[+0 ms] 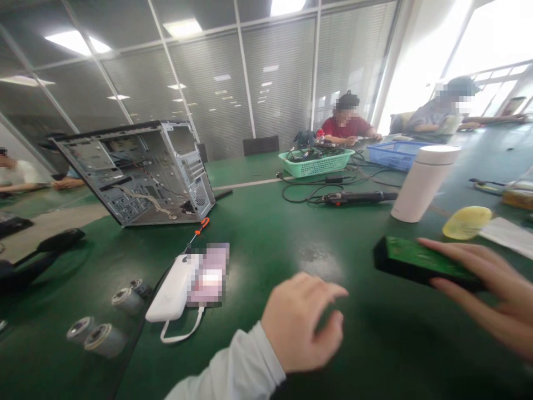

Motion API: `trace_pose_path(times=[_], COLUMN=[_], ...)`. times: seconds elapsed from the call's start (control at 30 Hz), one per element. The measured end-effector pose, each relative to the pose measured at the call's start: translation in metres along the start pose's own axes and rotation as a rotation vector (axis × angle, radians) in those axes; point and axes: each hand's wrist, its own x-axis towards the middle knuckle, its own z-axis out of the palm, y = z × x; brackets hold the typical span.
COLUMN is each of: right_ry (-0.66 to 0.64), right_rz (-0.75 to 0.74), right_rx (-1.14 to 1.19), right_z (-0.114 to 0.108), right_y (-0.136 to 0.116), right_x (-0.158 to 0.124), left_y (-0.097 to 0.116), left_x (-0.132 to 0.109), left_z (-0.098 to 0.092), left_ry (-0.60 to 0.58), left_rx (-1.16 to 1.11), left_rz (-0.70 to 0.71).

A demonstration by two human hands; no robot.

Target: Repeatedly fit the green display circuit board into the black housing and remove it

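Observation:
My right hand (495,289) grips a black box-shaped part with a green circuit board on its top face (428,260), thumb along the near side and fingers on the board. It is held above the green table at the right. My left hand (306,322) hovers over the table in the lower middle, fingers curled and the thumb apart from them, with nothing between. Left of that hand lie a white power bank (175,289) and a pinkish phone (214,272), with a short white cable (183,338) looping from them.
An opened computer case (145,172) stands at the left, an orange-handled screwdriver (203,225) before it. Several metal cylinders (104,340) stand nearer. Behind are a green basket of cables (320,165), an electric screwdriver (358,198), a white bottle (425,183) and a yellow object (466,222). People sit further off.

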Motion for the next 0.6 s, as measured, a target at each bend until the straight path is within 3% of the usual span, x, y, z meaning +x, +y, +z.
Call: trace_pose_path(times=[0.07, 0.1, 0.17, 0.27, 0.4, 0.6], right_ry=[-0.094, -0.124, -0.173, -0.203, -0.198, -0.258], right_rz=[-0.171, -0.232, -0.275, -0.283, -0.243, -0.228], right_rx=[0.087, 0.122, 0.209, 0.37, 0.522, 0.572], right_z=[0.022, 0.034, 0.058, 0.088, 0.113, 0.125], right_y=[-0.036, -0.055, -0.087, -0.113, -0.115, -0.103], right_x=[0.016, 0.024, 0.039, 0.056, 0.063, 0.055], left_y=[-0.024, -0.033, -0.048, -0.059, -0.07, -0.083], left_x=[0.007, 0.008, 0.007, 0.003, 0.0, -0.003], left_z=[-0.017, -0.024, -0.031, -0.034, -0.033, -0.025], left_ry=[0.216, 0.251, 0.242, 0.243, 0.296, 0.212], left_rx=[-0.053, -0.107, -0.186, -0.098, -0.039, -0.144], left_rz=[-0.171, -0.194, -0.166, -0.168, -0.273, -0.355])
